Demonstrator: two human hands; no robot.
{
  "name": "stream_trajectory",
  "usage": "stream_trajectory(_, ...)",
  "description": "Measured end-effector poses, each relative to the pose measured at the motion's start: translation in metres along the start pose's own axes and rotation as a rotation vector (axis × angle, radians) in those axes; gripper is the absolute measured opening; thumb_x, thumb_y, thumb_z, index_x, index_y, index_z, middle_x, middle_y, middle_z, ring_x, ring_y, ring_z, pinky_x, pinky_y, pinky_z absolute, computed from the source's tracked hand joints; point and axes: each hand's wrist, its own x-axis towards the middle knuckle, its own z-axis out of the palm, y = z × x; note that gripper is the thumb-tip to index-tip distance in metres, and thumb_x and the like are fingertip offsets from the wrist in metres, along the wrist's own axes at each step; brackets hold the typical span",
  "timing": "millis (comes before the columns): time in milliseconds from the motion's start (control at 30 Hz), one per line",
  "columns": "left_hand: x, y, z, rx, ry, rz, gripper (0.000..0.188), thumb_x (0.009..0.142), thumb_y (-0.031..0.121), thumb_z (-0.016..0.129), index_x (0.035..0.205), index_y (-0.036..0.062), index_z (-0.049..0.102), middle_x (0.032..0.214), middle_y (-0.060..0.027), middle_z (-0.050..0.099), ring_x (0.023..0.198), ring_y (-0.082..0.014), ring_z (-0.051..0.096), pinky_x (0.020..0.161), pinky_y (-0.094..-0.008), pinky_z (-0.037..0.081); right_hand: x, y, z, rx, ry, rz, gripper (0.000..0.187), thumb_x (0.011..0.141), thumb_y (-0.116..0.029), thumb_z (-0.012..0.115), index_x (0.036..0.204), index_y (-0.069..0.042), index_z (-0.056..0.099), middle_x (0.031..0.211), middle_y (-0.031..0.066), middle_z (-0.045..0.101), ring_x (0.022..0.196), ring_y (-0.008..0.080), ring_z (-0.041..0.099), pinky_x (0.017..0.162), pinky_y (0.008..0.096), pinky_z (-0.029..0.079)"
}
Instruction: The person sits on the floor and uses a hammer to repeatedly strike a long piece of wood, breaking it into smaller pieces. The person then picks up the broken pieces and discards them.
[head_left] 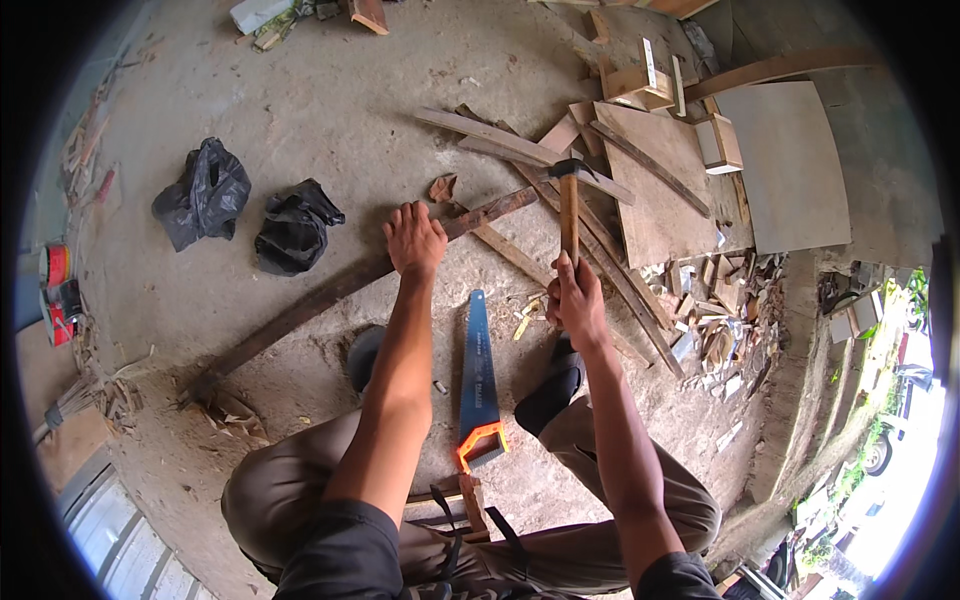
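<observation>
My left hand (414, 238) is closed over a long dark wooden beam (330, 290), which runs from the lower left up to the middle right. In my right hand (578, 300) is a hammer (569, 215), gripped by its wooden handle, its dark head raised near the beam's far end. Between my legs a handsaw (478, 370) with a blue blade and an orange handle lies on the floor. Past the beam's right end, several loose planks (520, 150) lie crossed over each other.
Two black plastic bags (292, 228) rest on the floor at left. A plywood sheet (650, 160) and a pale board (785, 165) lie at right, beside a heap of wood scraps (725, 310). A concrete step (800, 370) drops toward the bright outdoors.
</observation>
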Motion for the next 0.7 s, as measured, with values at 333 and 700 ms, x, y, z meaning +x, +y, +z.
stream_trajectory(333,-0.002,0.0,0.002,-0.02,0.02,0.009,0.013,0.084,0.02,0.059,0.097,0.016,0.056,0.102,-0.0033,0.06,0.102,-0.0242,0.057,0.087,-0.0433,0.043,0.031,-0.062,-0.027,-0.417,-0.226,0.078,0.039,0.103,-0.035,0.047,0.107,0.003,0.056,0.068,0.0014,0.049,0.049,0.0104,0.046,0.042,0.0298,0.039)
stream_trajectory(700,-0.001,0.001,0.001,-0.013,0.034,0.01,0.014,0.084,0.02,0.06,0.096,0.0167,0.056,0.099,-0.0029,0.06,0.101,-0.0239,0.057,0.086,-0.0428,0.043,0.032,-0.079,-0.019,-0.358,-0.23,0.16,0.039,0.104,-0.036,0.047,0.108,0.001,0.057,0.069,0.0005,0.048,0.05,0.0103,0.044,0.044,0.0289,0.039)
